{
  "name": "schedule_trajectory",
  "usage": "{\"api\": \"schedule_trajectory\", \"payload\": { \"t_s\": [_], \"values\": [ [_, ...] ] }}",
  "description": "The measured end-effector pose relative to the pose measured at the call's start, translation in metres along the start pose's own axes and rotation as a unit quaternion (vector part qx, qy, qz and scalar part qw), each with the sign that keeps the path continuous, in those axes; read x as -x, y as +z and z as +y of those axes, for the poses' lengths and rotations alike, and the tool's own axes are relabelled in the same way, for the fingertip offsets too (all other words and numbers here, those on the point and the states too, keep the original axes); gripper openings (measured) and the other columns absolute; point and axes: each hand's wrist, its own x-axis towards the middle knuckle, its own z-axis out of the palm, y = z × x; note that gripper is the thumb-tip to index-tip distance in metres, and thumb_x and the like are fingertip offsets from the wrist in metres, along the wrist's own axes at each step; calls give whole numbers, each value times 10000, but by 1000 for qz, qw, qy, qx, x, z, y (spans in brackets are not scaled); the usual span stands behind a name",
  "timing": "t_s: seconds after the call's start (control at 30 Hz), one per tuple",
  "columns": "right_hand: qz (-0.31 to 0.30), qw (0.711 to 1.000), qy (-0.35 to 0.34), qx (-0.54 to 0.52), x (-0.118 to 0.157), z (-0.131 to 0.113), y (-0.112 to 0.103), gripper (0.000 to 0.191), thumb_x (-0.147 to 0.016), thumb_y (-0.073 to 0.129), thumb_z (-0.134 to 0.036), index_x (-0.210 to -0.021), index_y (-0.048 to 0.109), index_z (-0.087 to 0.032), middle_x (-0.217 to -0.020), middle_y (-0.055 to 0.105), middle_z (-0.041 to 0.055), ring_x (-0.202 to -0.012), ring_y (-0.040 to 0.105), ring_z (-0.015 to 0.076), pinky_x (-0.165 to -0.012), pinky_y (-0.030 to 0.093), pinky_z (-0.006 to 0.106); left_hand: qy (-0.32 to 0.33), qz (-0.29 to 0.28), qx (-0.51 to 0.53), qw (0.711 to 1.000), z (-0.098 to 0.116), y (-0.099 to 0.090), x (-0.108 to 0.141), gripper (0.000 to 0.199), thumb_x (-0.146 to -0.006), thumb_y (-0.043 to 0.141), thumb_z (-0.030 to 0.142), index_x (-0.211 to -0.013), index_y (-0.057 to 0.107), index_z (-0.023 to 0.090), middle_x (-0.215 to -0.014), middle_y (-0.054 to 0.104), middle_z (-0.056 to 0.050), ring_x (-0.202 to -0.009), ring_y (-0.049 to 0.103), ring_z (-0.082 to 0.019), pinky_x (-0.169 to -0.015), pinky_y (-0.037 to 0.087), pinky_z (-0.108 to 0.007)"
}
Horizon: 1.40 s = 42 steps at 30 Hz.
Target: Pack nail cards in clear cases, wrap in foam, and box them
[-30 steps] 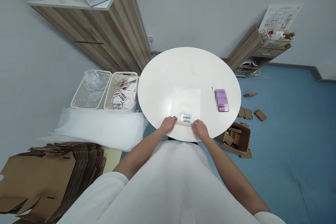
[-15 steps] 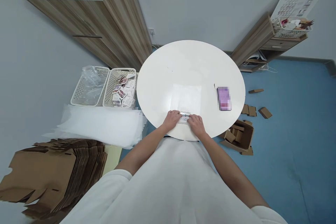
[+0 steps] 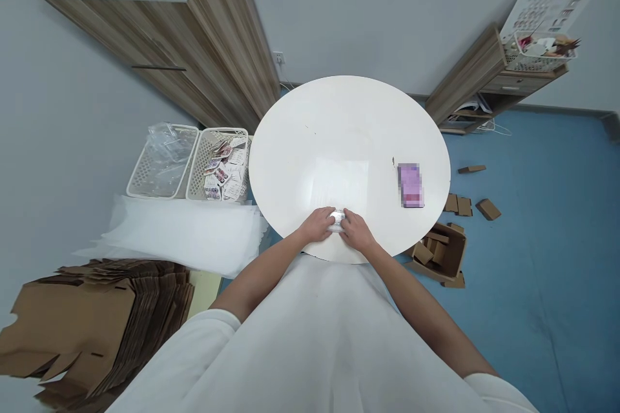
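A small white packet in clear plastic point(image 3: 336, 221) lies near the front edge of the round white table point(image 3: 358, 116). My left hand point(image 3: 317, 224) grips its left end with bent fingers, thumb close to the print. From the other side my right hand point(image 3: 356, 230) pinches the right end. Dark print shows on the packet's top between the hands, too small to read. Its ends are hidden under my fingers. Beyond the hands, to the right, a purple pixelated object point(image 3: 411, 185) lies flat on the table.
Left of the table stand a basket of printed cards point(image 3: 194, 184) and a basket of clear plastic bags point(image 3: 133, 186). White sheets point(image 3: 179, 232) and stacked flat cardboard point(image 3: 72, 316) lie nearer. An open carton point(image 3: 455, 251) with small boxes sits on the floor at right.
Both hands have drawn closer together around the packet. It looks narrower and more compact, its printed side with small pictures less visible. The view has shifted slightly.
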Motion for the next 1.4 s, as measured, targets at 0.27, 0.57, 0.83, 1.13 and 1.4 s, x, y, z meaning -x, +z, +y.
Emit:
{"api": "schedule_trajectory", "payload": {
  "t_s": [0.27,0.57,0.83,1.13,1.4],
  "values": [
    [-100,994,15,-43,12,-10,-30,200,-768,435,-318,-903,461,-173,-808,579,47,-766,534,188,-789,318,324,-27,-83,102,991,20,-24,2,318,-714,511,276,-1028,482,240,-1020,571,-42,-996,499,-212,-902,303,-330],
    [-15,997,35,-65,2,5,-44,168,-829,379,-330,-859,477,-196,-907,550,48,-819,489,173,-713,322,284,-94,-55,86,990,16,-31,-17,258,-803,387,313,-988,559,258,-1128,511,-33,-1091,420,-223,-904,285,-376],
    [-20,996,89,-24,-18,14,-40,231,-879,315,-302,-919,506,-178,-877,553,80,-780,502,186,-652,327,284,-139,-84,147,976,-4,-35,-39,455,-738,466,254,-1185,423,188,-1111,528,-77,-1015,489,-208,-851,376,-318],
    [-31,979,178,-97,-34,24,-25,196,-870,336,-294,-949,490,-201,-862,600,42,-775,535,162,-649,327,269,-257,-80,192,944,-27,-24,-49,235,-751,472,221,-975,539,198,-972,609,-23,-890,569,-149,-730,446,-236],
    [-37,979,178,-93,-40,25,-19,200,-864,344,-301,-856,522,-210,-853,580,34,-801,518,154,-665,327,269,-253,-82,162,950,-27,-19,-44,191,-761,426,162,-883,568,202,-948,603,-16,-866,555,-147,-723,431,-240]
  ]
}}
